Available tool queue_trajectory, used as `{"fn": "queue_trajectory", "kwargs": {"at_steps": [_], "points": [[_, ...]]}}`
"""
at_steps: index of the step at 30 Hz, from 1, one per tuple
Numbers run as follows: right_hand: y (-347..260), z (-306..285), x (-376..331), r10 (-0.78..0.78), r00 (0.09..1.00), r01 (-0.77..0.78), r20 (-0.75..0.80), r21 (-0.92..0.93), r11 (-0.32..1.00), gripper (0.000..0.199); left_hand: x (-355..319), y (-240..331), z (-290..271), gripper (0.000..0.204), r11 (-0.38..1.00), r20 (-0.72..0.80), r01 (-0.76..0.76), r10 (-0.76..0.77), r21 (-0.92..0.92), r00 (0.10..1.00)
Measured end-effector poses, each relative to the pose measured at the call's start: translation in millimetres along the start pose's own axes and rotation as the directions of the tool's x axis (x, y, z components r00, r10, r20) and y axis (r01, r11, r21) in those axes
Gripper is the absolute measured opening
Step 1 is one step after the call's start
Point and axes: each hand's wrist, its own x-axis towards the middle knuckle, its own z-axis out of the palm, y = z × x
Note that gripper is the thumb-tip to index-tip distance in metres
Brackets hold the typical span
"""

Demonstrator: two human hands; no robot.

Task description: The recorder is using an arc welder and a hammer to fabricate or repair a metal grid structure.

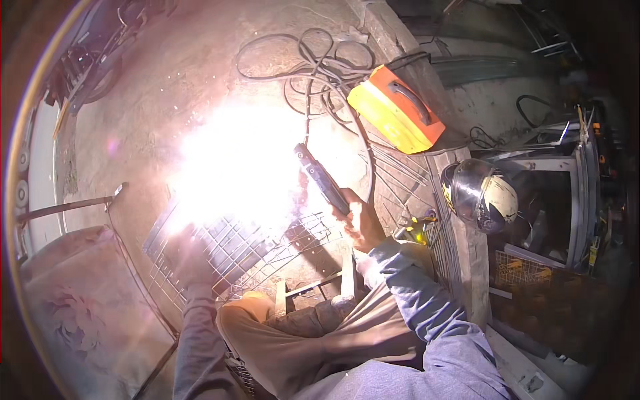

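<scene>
1. The right hand (362, 225) grips a dark welding electrode holder (325, 183) beside a blinding white glare (233, 163).
2. The left hand (192, 257), well apart from the right, is by a wire grid (248, 252); the glare hides whether it grips.
3. The grid lies before bent knees (243, 323), partly washed out.
4. An orange-and-yellow welding machine (390, 113) stands beyond, near looped cable (313, 72).

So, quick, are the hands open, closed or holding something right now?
Left hand: at the wire grid; glare hides whether it is open or closed.
Right hand: closed around the dark electrode holder.
</scene>
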Motion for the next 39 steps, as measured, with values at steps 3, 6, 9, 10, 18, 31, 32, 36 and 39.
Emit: {"fn": "queue_trajectory", "kwargs": {"at_steps": [3,6,9,10,18,31,32,36,39], "points": [[17.1,1.6,15.0,-0.088,0.979,0.064,-0.184,-0.134,0.989,0.022,5.9,-0.7,-1.7,0.045,0.998,0.066,-0.002,0.006,-0.055,0.998],[19.7,10.6,9.2,-0.49,0.868,0.295,0.078,-0.876,0.382,0.026,-4.1,5.2,7.9,0.044,0.991,-0.004,0.023,-0.024,-0.131,1.0],[12.3,24.1,6.7,-0.356,0.933,0.246,-0.047,-0.639,0.729,0.031,-6.7,-1.8,-0.8,0.043,0.987,-0.071,0.026,-0.038,-0.159,0.997],[10.3,24.3,3.4,-0.41,0.91,0.221,-0.053,-0.777,0.589,0.034,-5.3,-5.9,-0.8,0.043,0.989,0.01,0.029,-0.027,-0.145,1.0],[-21.2,-1.5,5.2,-0.43,0.814,0.114,-0.391,-0.618,0.778,0.044,-7.9,-15.7,22.3,0.05,1.0,0.02,-0.016,0.017,-0.01,1.0],[9.1,-86.6,55.0,-0.571,0.591,-0.349,-0.57,-0.819,0.456,0.058,-5.3,-24.8,22.5,0.046,1.0,-0.021,-0.01,0.009,-0.026,1.0],[12.2,-113.4,65.1,-0.405,0.662,-0.364,-0.631,-0.743,0.562,0.057,-4.9,-24.5,24.8,0.045,0.999,-0.026,-0.043,0.043,-0.004,0.999],[30.9,-137.9,109.1,-0.13,0.666,-0.344,-0.735,-0.457,0.82,0.051,-4.5,-27.9,16.4,0.042,0.997,-0.108,-0.015,0.007,-0.073,0.994],[62.6,-188.9,145.3,-0.095,0.592,-0.349,-0.8,-0.361,0.865,0.048,-1.9,-15.3,23.0,0.041,0.995,-0.106,0.003,-0.014,-0.104,0.994]]}}
